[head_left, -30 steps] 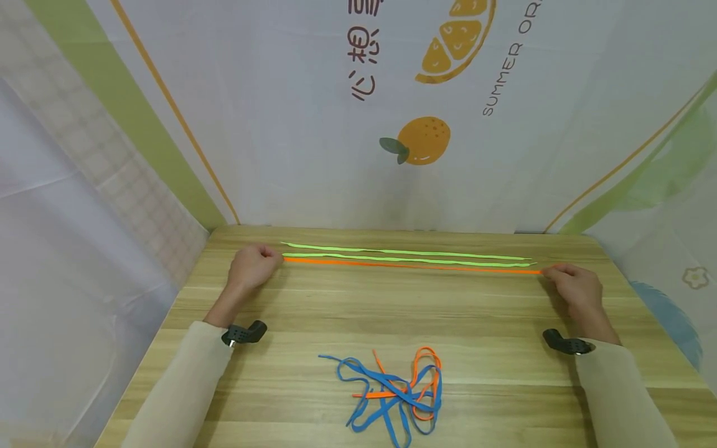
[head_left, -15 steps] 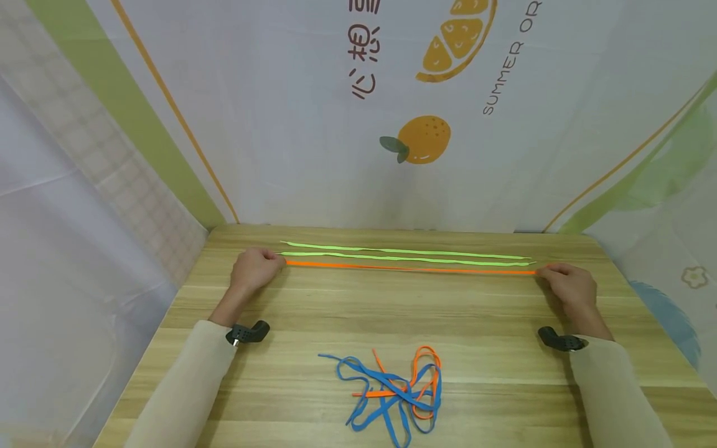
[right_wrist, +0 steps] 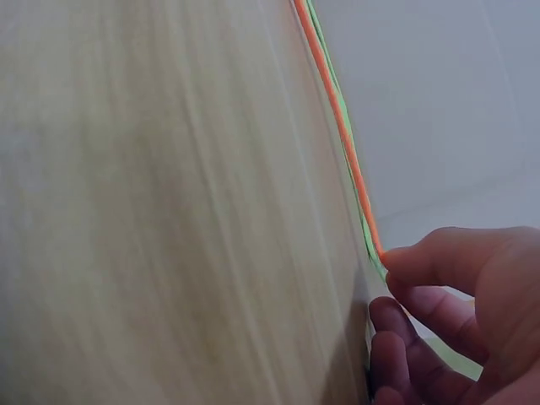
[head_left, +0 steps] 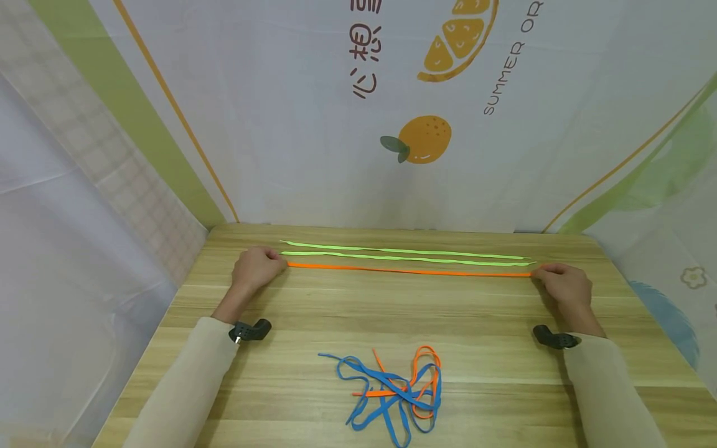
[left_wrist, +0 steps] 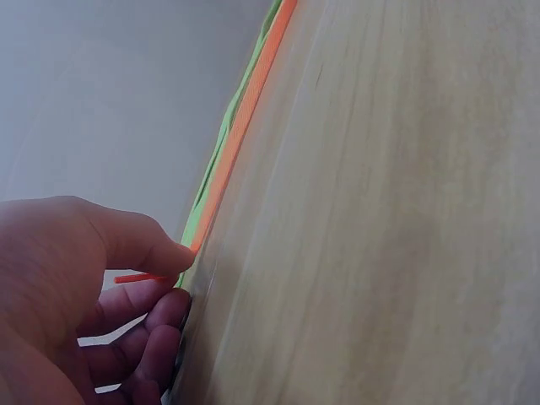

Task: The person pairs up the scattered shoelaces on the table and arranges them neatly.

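Head view: your left hand and right hand are pinching straight orange lace near ends, probably suiting its light limpness.

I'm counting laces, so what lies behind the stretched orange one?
Behind the orange lace, two green laces lie on the table, with a cloth beyond. What the orange lace itself covers cannot be seen.

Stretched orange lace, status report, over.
Left hand and right hand pinching near its ends. Orange lace nearly straight, on near side of two green laces. Blue-orange tangle lies apart, seemingly not in the way.
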`<state>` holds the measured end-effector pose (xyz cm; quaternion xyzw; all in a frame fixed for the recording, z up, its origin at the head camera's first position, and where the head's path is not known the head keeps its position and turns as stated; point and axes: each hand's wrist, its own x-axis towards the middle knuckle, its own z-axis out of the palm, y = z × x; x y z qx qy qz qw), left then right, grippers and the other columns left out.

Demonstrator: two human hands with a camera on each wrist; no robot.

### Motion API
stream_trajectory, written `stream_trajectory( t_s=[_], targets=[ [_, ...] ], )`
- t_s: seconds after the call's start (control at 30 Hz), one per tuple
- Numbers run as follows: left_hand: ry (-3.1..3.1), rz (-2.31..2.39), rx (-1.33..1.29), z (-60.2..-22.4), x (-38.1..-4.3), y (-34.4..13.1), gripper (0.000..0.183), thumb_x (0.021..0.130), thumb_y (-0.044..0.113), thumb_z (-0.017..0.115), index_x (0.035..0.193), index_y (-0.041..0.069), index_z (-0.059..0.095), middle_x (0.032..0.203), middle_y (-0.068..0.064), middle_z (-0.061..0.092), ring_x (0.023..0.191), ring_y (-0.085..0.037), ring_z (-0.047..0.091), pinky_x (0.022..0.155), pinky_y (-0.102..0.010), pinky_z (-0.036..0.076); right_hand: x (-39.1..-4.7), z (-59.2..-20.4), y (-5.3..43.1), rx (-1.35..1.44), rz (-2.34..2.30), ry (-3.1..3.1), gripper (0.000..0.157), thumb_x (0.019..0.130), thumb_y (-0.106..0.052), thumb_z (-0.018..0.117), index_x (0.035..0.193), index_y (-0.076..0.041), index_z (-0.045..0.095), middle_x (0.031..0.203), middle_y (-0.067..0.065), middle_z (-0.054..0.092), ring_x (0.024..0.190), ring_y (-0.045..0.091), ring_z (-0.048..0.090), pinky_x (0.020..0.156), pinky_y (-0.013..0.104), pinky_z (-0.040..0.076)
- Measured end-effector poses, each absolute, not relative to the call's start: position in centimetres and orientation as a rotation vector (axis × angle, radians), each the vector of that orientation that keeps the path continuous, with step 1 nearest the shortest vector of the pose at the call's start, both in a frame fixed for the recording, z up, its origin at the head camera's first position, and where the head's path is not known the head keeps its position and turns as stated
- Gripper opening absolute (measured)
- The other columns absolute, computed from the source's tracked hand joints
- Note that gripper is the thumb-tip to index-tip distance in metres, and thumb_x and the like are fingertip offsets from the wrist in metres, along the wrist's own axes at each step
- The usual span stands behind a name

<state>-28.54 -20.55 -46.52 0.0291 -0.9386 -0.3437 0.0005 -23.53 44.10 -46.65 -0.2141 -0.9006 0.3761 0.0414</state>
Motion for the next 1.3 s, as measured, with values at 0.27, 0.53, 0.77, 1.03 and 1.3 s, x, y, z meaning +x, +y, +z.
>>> stream_trajectory(
  t_s=[0.27, 0.53, 0.77, 1.03, 1.3],
  targets=[
    [-2.982, -1.041, 0.093, -45.96, -28.24, -20.13, 0.022, 0.093, 0.027, 0.071, 0.101, 0.008, 0.078, 0.094, -0.009, 0.074, 0.075, -0.025, 0.062, 0.058, -0.035, 0.046, -23.70, -46.98, 44.04, -0.627, 1.059, -2.786, 0.053, 0.104, -0.037, 0.069, 0.134, 0.006, 0.070, 0.144, 0.031, 0.063, 0.132, 0.052, 0.054, 0.099, 0.054, 0.047],
    [-2.981, -1.039, 0.127, -46.02, -28.39, -20.12, 0.019, 0.091, 0.030, 0.074, 0.097, 0.012, 0.076, 0.093, -0.007, 0.074, 0.077, -0.027, 0.064, 0.060, -0.039, 0.048, -23.67, -46.81, 43.83, -0.633, 1.044, -2.793, 0.048, 0.103, -0.035, 0.070, 0.127, 0.007, 0.072, 0.138, 0.031, 0.065, 0.127, 0.053, 0.055, 0.100, 0.058, 0.045],
    [-2.973, -1.034, 0.118, -45.95, -28.32, -19.94, 0.022, 0.094, 0.029, 0.074, 0.103, 0.009, 0.077, 0.100, -0.012, 0.076, 0.080, -0.028, 0.066, 0.061, -0.036, 0.047, -23.63, -46.71, 43.77, -0.640, 1.041, -2.805, 0.048, 0.104, -0.035, 0.069, 0.126, 0.008, 0.070, 0.139, 0.034, 0.062, 0.127, 0.056, 0.054, 0.103, 0.064, 0.045],
    [-2.960, -1.040, 0.119, -45.81, -28.18, -20.05, 0.022, 0.095, 0.028, 0.074, 0.104, 0.008, 0.079, 0.103, -0.013, 0.077, 0.084, -0.029, 0.068, 0.063, -0.037, 0.048, -23.67, -46.67, 43.96, -0.654, 1.061, -2.804, 0.053, 0.103, -0.036, 0.068, 0.135, 0.007, 0.068, 0.145, 0.033, 0.060, 0.132, 0.055, 0.052, 0.106, 0.063, 0.045],
    [-2.944, -1.060, 0.128, -45.87, -28.10, -20.37, 0.022, 0.095, 0.028, 0.075, 0.104, 0.008, 0.079, 0.106, -0.014, 0.077, 0.088, -0.032, 0.070, 0.066, -0.039, 0.049, -23.30, -46.47, 43.98, -0.662, 1.123, -2.786, 0.056, 0.105, -0.037, 0.068, 0.141, 0.005, 0.064, 0.151, 0.033, 0.056, 0.135, 0.053, 0.051, 0.099, 0.053, 0.048]
  ],
)
